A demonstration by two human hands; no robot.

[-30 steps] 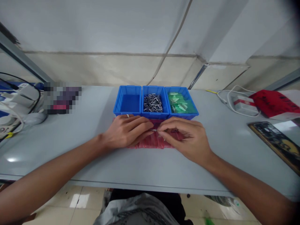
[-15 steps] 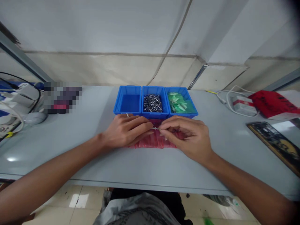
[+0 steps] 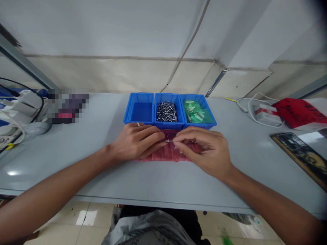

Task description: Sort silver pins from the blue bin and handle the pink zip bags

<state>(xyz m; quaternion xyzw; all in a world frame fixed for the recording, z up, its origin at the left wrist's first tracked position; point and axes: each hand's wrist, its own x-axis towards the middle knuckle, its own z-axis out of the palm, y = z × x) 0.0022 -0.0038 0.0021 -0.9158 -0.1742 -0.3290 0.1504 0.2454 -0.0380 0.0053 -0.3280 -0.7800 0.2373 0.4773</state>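
Observation:
Above a translucent red plastic bag (image 3: pixel 170 153), my two hands meet at a small, thin metal pin (image 3: pixel 168 141). My left hand (image 3: pixel 139 141) is closed, with thumb and fingertips on the pin's left end. Thumb and index finger of my right hand (image 3: pixel 204 144) pinch its right end. Just behind the hands is a blue bin of loose metal pins (image 3: pixel 166 112). A blue bin with green plastic bags (image 3: pixel 198 112) stands to its right, and a bare blue bin (image 3: pixel 140 112) to its left. The hands partly cover the red bag.
On the grey table (image 3: pixel 143 183), a phone-like dark object (image 3: pixel 298 156) lies at the right, near a red packet (image 3: pixel 301 112) and a white box with a cable (image 3: pixel 268 115). Chargers and cords (image 3: pixel 28 105) crowd the far left, beside a grey mouse (image 3: pixel 38 128).
Both hands stay almost in place around the pin, with only a slight shift of the fingers. The bins have not moved on the table.

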